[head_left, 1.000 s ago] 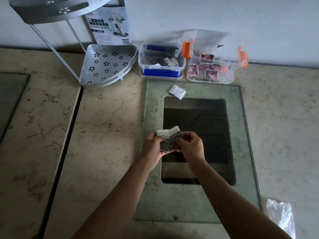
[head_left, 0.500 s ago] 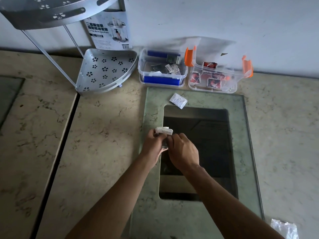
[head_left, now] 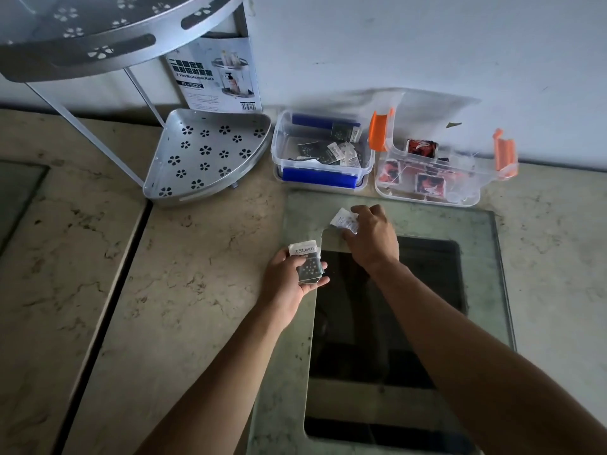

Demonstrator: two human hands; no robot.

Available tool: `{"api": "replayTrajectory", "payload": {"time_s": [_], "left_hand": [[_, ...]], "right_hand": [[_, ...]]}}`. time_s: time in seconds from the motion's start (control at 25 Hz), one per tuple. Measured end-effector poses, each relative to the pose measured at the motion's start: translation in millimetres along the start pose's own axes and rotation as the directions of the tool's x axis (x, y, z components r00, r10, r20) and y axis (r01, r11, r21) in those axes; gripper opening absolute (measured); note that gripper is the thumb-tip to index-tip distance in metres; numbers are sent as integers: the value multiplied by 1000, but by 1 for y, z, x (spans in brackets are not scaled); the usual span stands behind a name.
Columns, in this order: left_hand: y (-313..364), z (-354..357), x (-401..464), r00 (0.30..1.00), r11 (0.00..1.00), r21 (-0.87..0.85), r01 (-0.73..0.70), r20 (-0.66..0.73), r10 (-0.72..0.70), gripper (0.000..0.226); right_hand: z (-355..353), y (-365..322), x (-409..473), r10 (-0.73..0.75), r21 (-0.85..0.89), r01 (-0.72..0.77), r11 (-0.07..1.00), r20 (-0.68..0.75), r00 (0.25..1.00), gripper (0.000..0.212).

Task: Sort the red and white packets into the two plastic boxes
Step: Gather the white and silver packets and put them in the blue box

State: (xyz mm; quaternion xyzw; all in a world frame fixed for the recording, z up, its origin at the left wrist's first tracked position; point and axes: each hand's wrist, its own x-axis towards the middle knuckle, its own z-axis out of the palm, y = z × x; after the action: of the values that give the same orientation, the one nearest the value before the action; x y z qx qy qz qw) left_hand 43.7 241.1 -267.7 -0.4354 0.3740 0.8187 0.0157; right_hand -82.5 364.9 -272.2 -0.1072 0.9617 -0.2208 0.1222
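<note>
My left hand (head_left: 290, 280) grips a small stack of white packets (head_left: 306, 260) above the counter, left of the dark cut-out. My right hand (head_left: 372, 237) reaches forward, its fingers closed on a single white packet (head_left: 343, 221) lying on the glass slab. At the back stand two clear plastic boxes side by side. The box with blue clips (head_left: 323, 177) holds several white packets (head_left: 341, 152). The box with orange clips (head_left: 427, 197) holds several red packets (head_left: 429, 184).
A green glass slab (head_left: 486, 257) with a dark rectangular cut-out (head_left: 387, 310) lies on the marble counter (head_left: 184, 290). A perforated metal corner shelf (head_left: 203, 156) on a frame stands at the back left, with its printed card (head_left: 216, 73) against the wall.
My hands have parted. The right hand moved forward to the lone white packet on the glass, while the left hand kept the stack of packets and stayed near the cut-out's corner.
</note>
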Motion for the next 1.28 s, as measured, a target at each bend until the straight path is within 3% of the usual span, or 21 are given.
{"api": "replayTrajectory", "payload": {"time_s": [0.08,0.16,0.24,0.28,0.32,0.52,0.64,0.76,0.96,1.04,1.16,1.28], "left_hand": [[-4,-3,-6,1000,1000,-9,3,-7,-3,28],[-7,-8,-15,1000,1000,-12,4,-10,-4,28],[-13,-13,-25,1000,1000,-13,-1,5,1,28],[-17,-16,-31,1000,1000,-14,0,17,0,27],[-22,-18,-38,999,1000,-16,4,33,-4,27],[-43,-29,-76,992,1000,8,-19,129,18,31],[-52,-31,-94,988,999,27,-34,154,29,29],[-62,-35,-113,988,999,36,-30,154,24,28],[-80,-47,-137,991,998,60,9,129,-16,24],[-88,-52,-148,993,996,94,11,117,-22,29],[-92,-58,-168,984,972,215,-90,172,53,26],[-87,-53,-181,987,953,275,-126,131,93,17]], "right_hand": [[-4,-2,-18,4,22,-1,1000,-99,995,29],[-9,1,-42,184,289,-146,946,-111,977,22],[-16,0,-73,382,639,-326,697,54,922,19],[-20,-2,-91,405,737,-367,568,138,904,17],[-21,-3,-108,384,778,-373,505,185,905,17],[-12,-5,-173,248,756,-330,566,226,942,15],[-2,-2,-194,217,634,-287,718,188,958,12],[-3,-6,-218,232,593,-276,756,151,961,22],[-7,-3,-256,139,676,-379,632,382,914,41],[-9,1,-270,117,710,-366,601,375,920,46],[-17,8,-279,180,784,-391,482,348,920,36],[-28,13,-278,137,827,-424,370,402,905,27]]}}
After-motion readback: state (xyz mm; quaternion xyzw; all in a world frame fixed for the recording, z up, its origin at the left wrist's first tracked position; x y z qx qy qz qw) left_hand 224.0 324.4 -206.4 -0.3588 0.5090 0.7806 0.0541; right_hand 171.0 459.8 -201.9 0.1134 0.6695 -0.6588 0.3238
